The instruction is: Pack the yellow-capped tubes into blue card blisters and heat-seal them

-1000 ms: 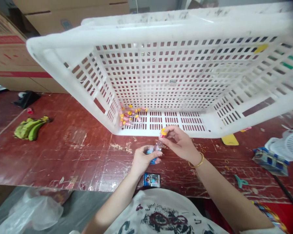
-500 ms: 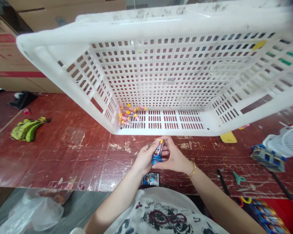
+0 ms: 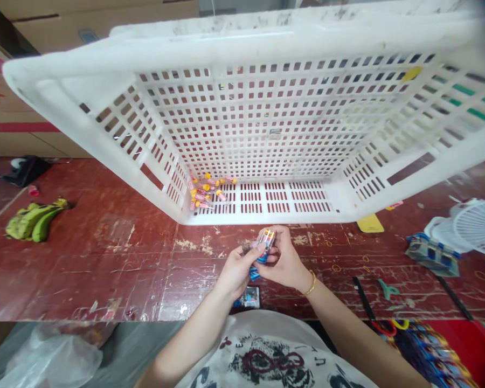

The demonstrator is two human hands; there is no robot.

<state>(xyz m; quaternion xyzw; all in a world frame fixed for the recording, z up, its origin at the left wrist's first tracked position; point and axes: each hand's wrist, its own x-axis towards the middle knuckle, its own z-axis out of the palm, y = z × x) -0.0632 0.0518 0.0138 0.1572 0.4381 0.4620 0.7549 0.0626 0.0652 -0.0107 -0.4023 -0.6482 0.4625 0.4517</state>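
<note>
My left hand (image 3: 236,269) and my right hand (image 3: 285,261) meet over the red table (image 3: 117,269), both closed round a small clear tube with a yellow cap (image 3: 265,238) and a blue label wrapped on it. A gold bangle (image 3: 309,284) sits on my right wrist. Just beyond them a big white slotted crate (image 3: 267,102) lies tipped towards me. Several capped tubes (image 3: 204,191) lie in its lower left corner. A small blue printed card (image 3: 250,296) rests at the table's near edge, below my hands.
Green bananas (image 3: 34,220) lie at the left. A white fan (image 3: 472,226), blue packets (image 3: 426,250), a black strip (image 3: 361,291), a teal clip (image 3: 388,290) and a yellow tag (image 3: 369,223) lie at the right. Cardboard boxes (image 3: 20,118) stand behind. A plastic bag (image 3: 48,358) hangs below the table edge.
My hands came together and drew slightly nearer. The tube, first held up by my right hand apart from the blue label, is now wrapped with it between both hands.
</note>
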